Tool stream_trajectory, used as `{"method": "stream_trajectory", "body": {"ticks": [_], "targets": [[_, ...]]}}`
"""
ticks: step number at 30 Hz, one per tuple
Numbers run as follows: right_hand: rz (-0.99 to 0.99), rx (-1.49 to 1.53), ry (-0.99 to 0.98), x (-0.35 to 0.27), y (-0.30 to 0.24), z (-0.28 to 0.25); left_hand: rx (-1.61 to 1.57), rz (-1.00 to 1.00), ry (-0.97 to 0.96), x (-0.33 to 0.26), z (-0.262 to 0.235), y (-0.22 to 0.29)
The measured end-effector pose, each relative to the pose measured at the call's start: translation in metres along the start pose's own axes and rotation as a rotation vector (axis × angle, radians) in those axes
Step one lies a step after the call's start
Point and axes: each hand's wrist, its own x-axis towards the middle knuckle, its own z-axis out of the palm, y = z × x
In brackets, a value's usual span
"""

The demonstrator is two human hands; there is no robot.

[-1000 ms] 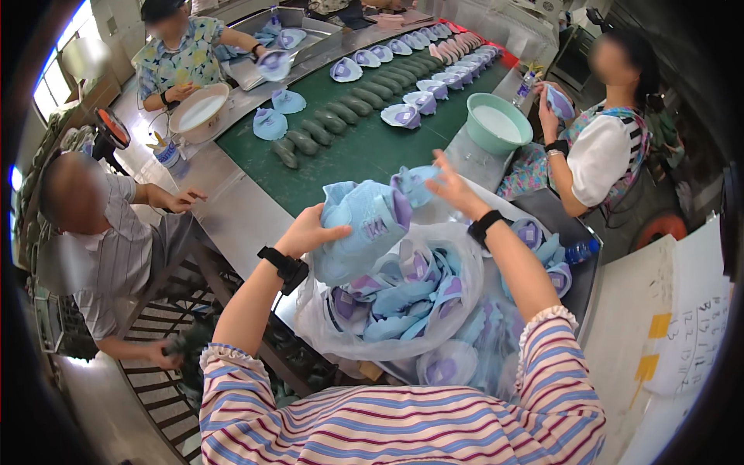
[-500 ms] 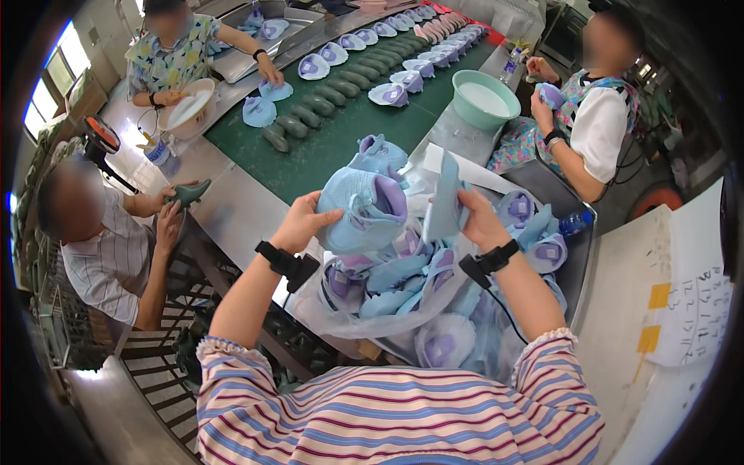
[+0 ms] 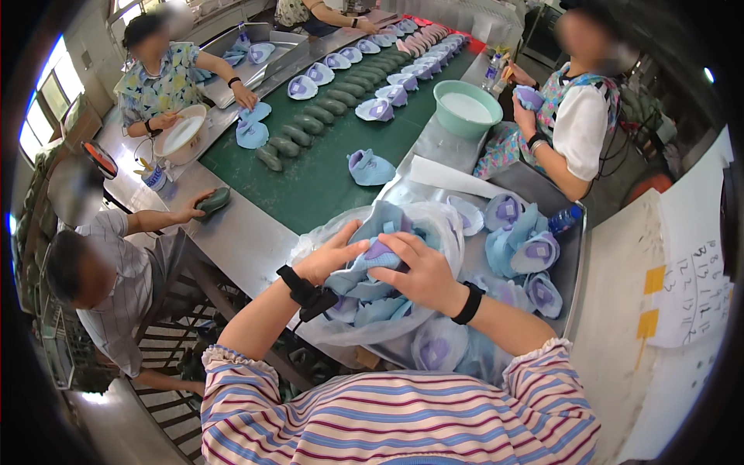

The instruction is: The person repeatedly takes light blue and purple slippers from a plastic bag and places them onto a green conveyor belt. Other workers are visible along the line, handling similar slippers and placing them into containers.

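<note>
Both my hands are closed on a light blue shoe upper (image 3: 353,277) with purple lining, low over an open clear plastic bag (image 3: 329,329). My left hand (image 3: 335,254) grips its left side. From the right, my right hand (image 3: 422,271) presses its fingers onto the purple part, which they partly cover. More blue and purple uppers fill the bag beneath. Beyond my hands, a single blue upper (image 3: 372,168) sits on the green work surface (image 3: 310,190).
Dark green shoe lasts (image 3: 306,124) and uppers line the green surface. A metal tray (image 3: 572,310) at right holds uppers and a blue-capped bottle (image 3: 564,219). A mint basin (image 3: 467,108) stands beyond. Co-workers sit left and right; the near-left one's hand touches a green last (image 3: 214,201).
My hands have come together from apart and now hold one upper lower, over the bag. The right hand's flat blue piece is no longer distinguishable. The near-left co-worker has lowered the last to the table.
</note>
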Motion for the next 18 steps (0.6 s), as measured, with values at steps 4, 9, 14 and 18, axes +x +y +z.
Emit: {"method": "stream_trajectory", "body": {"ticks": [4,9,14,18], "targets": [[0.09,0.049,0.007,-0.004,-0.004,-0.01,-0.199,0.088,0.13,0.004,-0.005,0.005],[0.513,0.439,-0.08,-0.032,0.021,-0.048,-0.096,0.191,0.227,-0.004,-0.058,0.023],[1.46,1.731,0.196,-0.08,0.069,-0.053,0.23,0.106,0.12,-0.004,-0.074,0.071],[1.326,1.606,-0.144,-0.044,0.085,-0.03,0.635,0.133,-0.058,0.012,-0.055,0.082]]}}
